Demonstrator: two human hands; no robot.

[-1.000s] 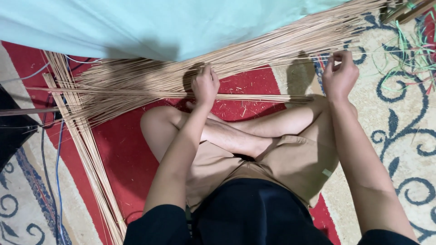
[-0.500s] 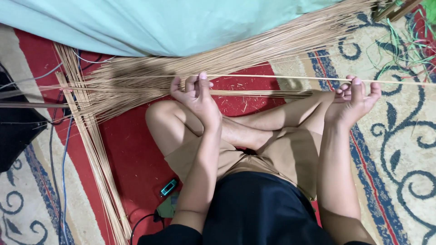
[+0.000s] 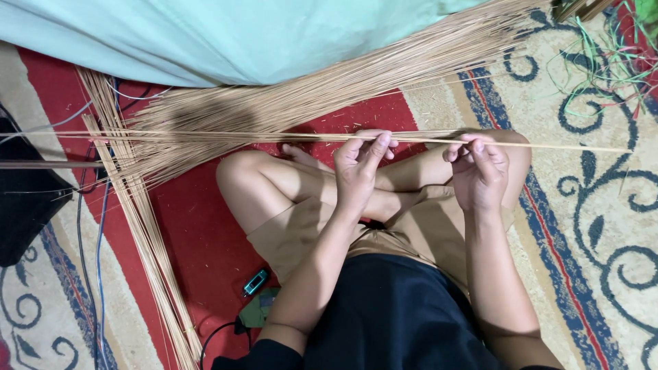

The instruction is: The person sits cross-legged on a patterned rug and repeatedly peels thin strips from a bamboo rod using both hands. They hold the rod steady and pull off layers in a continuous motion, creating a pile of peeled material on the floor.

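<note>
two hands pinch one thin reed strip [image 3: 534,144] that i see stretched level above the crossed legs. left hand [image 3: 360,171] fingers [image 3: 375,147] closed on it, right hand [image 3: 480,171] fingers [image 3: 473,147] curled tight around it, near the reed bundle [image 3: 288,103] on the red carpet [image 3: 199,226].

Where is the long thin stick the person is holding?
In the head view, the long thin stick lies level across the middle, pinched by the left hand and right hand above the crossed legs, in front of the fanned stick pile.
</note>
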